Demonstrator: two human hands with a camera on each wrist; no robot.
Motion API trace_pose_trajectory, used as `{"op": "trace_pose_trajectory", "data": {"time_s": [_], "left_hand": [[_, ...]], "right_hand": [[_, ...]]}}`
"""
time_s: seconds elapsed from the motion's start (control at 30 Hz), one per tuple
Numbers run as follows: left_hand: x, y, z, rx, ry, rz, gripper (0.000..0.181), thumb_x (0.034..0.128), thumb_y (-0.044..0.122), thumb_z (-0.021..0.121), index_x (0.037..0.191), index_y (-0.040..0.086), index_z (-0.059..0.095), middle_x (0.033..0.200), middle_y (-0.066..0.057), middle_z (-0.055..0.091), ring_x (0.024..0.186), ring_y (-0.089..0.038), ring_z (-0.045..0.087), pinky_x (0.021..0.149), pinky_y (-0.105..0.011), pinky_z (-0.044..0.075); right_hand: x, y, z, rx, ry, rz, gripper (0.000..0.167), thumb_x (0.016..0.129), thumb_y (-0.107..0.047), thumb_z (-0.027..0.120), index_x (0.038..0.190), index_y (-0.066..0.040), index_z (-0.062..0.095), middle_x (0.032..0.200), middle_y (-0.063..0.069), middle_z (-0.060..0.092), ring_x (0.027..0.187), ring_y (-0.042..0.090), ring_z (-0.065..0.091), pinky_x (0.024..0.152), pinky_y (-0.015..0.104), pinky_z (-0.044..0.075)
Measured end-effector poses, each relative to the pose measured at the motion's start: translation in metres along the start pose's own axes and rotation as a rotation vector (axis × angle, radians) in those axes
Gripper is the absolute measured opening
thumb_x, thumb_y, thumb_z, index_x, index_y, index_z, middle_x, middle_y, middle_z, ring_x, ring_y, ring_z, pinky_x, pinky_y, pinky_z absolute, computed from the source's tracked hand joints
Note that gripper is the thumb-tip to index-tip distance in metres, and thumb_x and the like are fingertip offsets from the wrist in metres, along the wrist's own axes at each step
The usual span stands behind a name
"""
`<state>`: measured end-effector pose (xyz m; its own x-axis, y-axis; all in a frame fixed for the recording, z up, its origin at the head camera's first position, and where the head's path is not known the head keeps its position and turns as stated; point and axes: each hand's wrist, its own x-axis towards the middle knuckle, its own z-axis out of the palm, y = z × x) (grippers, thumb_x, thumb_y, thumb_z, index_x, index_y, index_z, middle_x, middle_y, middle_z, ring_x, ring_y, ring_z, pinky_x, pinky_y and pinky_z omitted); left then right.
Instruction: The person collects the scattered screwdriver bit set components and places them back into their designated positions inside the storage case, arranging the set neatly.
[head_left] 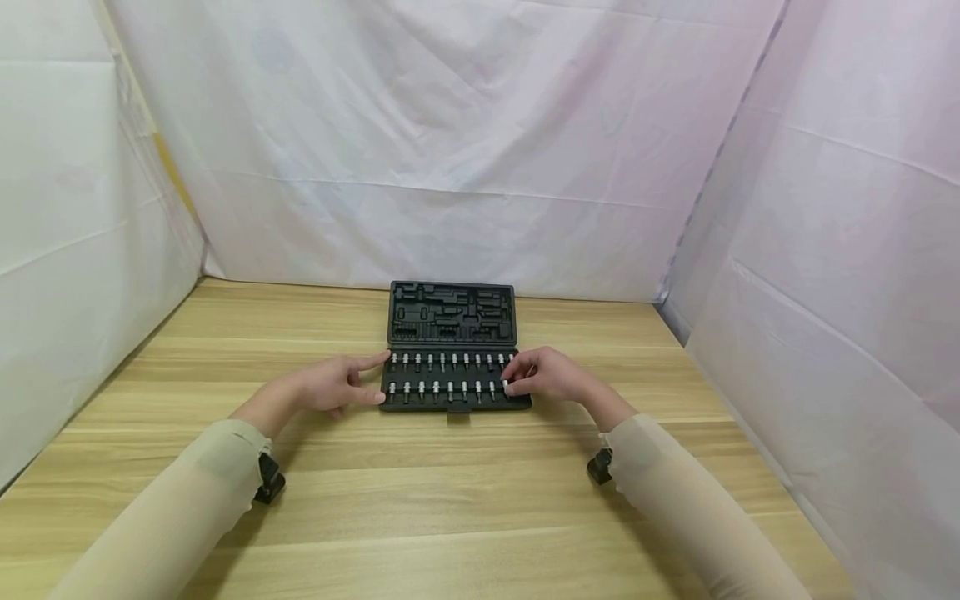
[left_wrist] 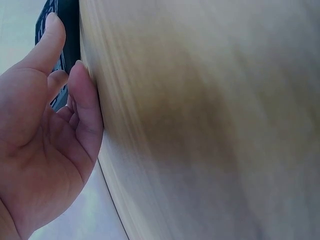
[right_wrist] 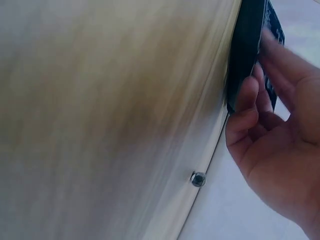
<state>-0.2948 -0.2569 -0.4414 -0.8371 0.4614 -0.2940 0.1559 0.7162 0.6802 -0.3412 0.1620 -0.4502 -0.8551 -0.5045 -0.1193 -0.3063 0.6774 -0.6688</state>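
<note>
A black socket case (head_left: 457,400) lies unfolded on the table, its lower half holding two rows of silver bit sockets (head_left: 450,388). My left hand (head_left: 330,385) rests at the case's left edge, index finger and thumb spread apart and touching the rim. At the right end of the front row, my right hand (head_left: 550,375) pinches a bit socket (head_left: 506,384) between thumb and index finger. The right wrist view has that hand (right_wrist: 280,150) beside the case (right_wrist: 246,55), partly covering it. The left palm (left_wrist: 45,135) holds nothing.
A loose silver socket (right_wrist: 198,179) lies on the table beyond my right hand. The raised lid (head_left: 452,313) has moulded recesses. White sheets (head_left: 450,150) hang behind and beside the wooden table (head_left: 450,492).
</note>
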Motion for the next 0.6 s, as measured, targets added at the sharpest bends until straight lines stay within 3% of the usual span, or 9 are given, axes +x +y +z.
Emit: {"op": "trace_pose_trajectory", "data": {"time_s": [0.3,0.6], "left_hand": [[0.000,0.000,0.000,0.010,0.007,-0.009,0.093,0.1039,0.044,0.076,0.177,0.026,0.021,0.096,-0.013,0.059,0.063,-0.017,0.053,0.066,-0.036,0.056],[-0.001,0.002,0.001,0.008,0.003,0.002,0.093,0.1044,0.043,0.076,0.177,0.024,0.021,0.095,-0.013,0.059,0.062,-0.017,0.053,0.064,-0.035,0.055]], "right_hand": [[0.007,0.002,-0.003,-0.024,0.008,0.002,0.028,0.102,-0.036,0.081,0.127,-0.024,0.082,0.113,0.001,0.075,0.095,0.019,0.061,0.081,0.035,0.051],[0.012,-0.007,0.002,-0.048,0.015,0.077,0.022,0.102,-0.032,0.082,0.122,-0.022,0.082,0.095,0.004,0.067,0.081,0.019,0.051,0.072,0.033,0.043]]}}
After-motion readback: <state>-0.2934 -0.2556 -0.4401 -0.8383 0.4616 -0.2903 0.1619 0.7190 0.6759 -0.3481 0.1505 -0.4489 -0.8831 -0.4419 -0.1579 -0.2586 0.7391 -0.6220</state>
